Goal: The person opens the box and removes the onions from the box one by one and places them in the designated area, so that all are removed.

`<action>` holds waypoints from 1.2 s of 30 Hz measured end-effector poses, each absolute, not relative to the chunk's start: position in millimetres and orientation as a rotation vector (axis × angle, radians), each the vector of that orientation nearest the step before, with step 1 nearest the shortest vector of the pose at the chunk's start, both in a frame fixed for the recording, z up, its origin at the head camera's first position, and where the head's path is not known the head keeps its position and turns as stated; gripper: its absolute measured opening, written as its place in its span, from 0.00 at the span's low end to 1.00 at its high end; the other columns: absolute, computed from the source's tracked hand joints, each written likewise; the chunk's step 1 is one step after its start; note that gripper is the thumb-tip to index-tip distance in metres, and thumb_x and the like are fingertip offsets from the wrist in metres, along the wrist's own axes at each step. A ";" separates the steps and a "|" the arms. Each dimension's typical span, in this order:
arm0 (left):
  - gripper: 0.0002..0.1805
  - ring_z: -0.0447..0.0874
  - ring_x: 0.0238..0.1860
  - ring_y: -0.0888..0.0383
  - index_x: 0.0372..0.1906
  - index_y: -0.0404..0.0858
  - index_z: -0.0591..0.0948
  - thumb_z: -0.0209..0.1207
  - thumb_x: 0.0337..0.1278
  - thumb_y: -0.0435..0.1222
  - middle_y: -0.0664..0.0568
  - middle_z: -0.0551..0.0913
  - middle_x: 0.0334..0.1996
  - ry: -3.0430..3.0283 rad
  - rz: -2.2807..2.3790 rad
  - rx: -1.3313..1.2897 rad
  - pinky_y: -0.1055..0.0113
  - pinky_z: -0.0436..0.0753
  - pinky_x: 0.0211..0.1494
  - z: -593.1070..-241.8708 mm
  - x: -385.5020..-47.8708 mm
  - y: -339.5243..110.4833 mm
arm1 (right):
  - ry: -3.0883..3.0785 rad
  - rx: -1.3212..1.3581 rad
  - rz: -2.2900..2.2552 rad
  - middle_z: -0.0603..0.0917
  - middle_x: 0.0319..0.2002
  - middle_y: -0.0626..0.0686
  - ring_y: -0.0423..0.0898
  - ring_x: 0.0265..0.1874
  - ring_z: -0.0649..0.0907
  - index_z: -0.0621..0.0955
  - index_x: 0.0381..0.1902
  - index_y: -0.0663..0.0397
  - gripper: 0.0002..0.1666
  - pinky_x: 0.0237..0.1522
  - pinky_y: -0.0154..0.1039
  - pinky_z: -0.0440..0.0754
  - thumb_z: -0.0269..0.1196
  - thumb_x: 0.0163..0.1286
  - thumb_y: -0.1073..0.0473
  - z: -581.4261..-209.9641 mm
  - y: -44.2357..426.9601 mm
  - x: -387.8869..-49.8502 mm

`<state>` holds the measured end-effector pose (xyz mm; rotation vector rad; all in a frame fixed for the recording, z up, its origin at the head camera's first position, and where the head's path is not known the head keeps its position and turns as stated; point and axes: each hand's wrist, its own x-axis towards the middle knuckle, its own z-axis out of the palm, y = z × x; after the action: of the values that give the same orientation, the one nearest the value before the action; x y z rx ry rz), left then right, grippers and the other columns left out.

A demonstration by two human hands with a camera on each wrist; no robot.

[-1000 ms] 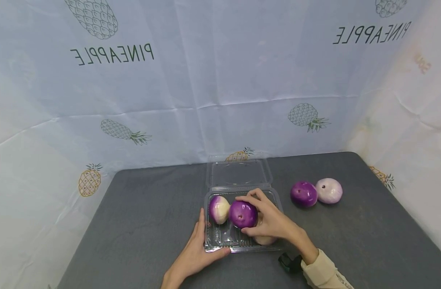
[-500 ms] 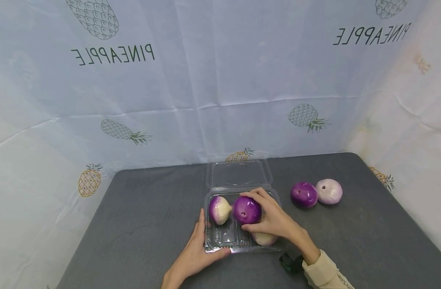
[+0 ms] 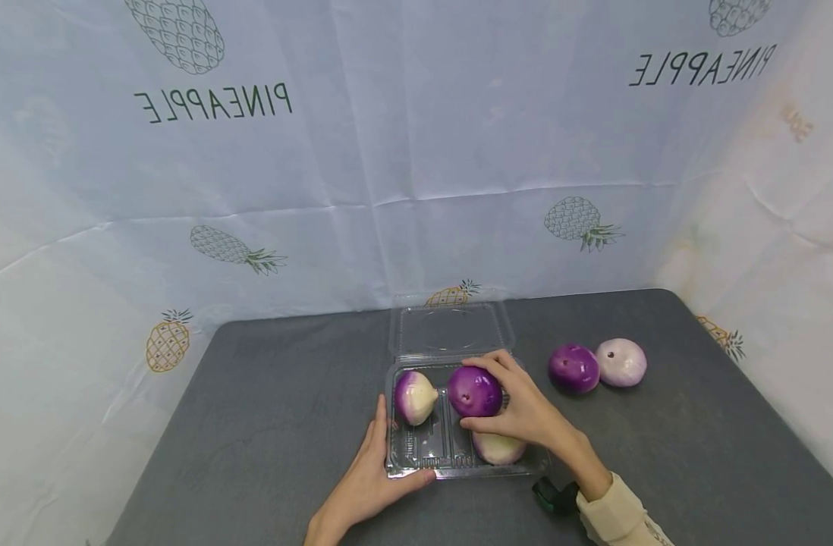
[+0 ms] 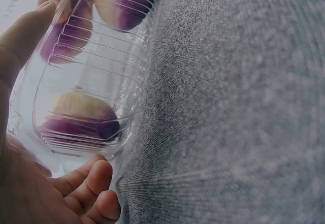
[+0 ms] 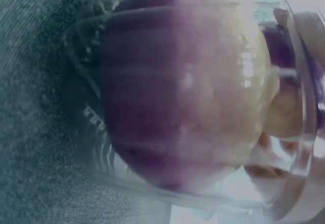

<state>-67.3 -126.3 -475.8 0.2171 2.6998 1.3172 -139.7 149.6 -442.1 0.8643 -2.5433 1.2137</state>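
A clear plastic clamshell container (image 3: 485, 472) lies with its lid folded back. In the head view, my right hand (image 3: 522, 402) grips a purple turnip (image 3: 474, 390) by its sides over the container's back right part. Below it sits a turnip, cream side showing (image 3: 498, 449), in the front right part. Another purple-and-cream turnip (image 3: 415, 397) lies at the back left inside. My left hand (image 3: 372, 474) holds the container's front left corner, thumb along the front rim and fingers along the left wall. In the right wrist view, a turnip (image 5: 188, 87) seen through the plastic hides most of that hand.
A purple turnip (image 3: 574, 368) and a whitish one (image 3: 621, 362) touch each other on the grey table (image 3: 287, 425), right of the container. The transparent lid (image 3: 454, 327) reaches back towards the pineapple-print cloth (image 3: 403, 114). A dark device (image 3: 554, 497) is by my right wrist.
My right hand has carried the purple turnip a little right and back, away from the left one. More of the front right turnip shows. My left hand has stayed in place.
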 end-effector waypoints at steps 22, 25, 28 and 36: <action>0.74 0.73 0.64 0.50 0.83 0.36 0.38 0.77 0.43 0.57 0.46 0.71 0.66 2.707 1.306 0.236 0.46 0.73 0.69 -474.8 -68.9 -126.9 | -2.560 0.745 1.149 0.76 0.55 0.48 0.43 0.51 0.82 0.76 0.68 0.47 0.50 0.51 0.45 0.86 0.84 0.46 0.53 -432.4 169.2 -135.0; 0.74 0.73 0.63 0.51 0.83 0.35 0.39 0.77 0.43 0.57 0.46 0.72 0.65 2.713 1.299 0.238 0.47 0.73 0.69 -474.4 -69.1 -126.7 | -2.553 0.707 1.121 0.77 0.55 0.49 0.45 0.52 0.82 0.76 0.67 0.47 0.50 0.50 0.47 0.86 0.85 0.45 0.53 -429.9 175.2 -134.7; 0.74 0.73 0.63 0.50 0.83 0.35 0.39 0.77 0.43 0.57 0.46 0.72 0.65 2.713 1.301 0.241 0.46 0.73 0.69 -474.2 -68.9 -126.6 | -2.552 0.671 1.104 0.77 0.56 0.49 0.45 0.54 0.81 0.76 0.66 0.48 0.50 0.50 0.49 0.86 0.85 0.44 0.54 -427.6 182.0 -134.6; 0.74 0.71 0.68 0.47 0.83 0.36 0.38 0.77 0.43 0.57 0.43 0.71 0.68 2.704 1.309 0.232 0.41 0.70 0.71 -473.8 -67.8 -127.0 | -2.551 0.599 1.063 0.77 0.56 0.51 0.49 0.53 0.81 0.76 0.64 0.47 0.48 0.47 0.54 0.86 0.85 0.44 0.56 -421.5 203.8 -132.3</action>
<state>-67.8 -127.0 -473.8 0.2322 2.7045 1.3090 -132.3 203.8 -421.5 0.5992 -2.5508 1.0633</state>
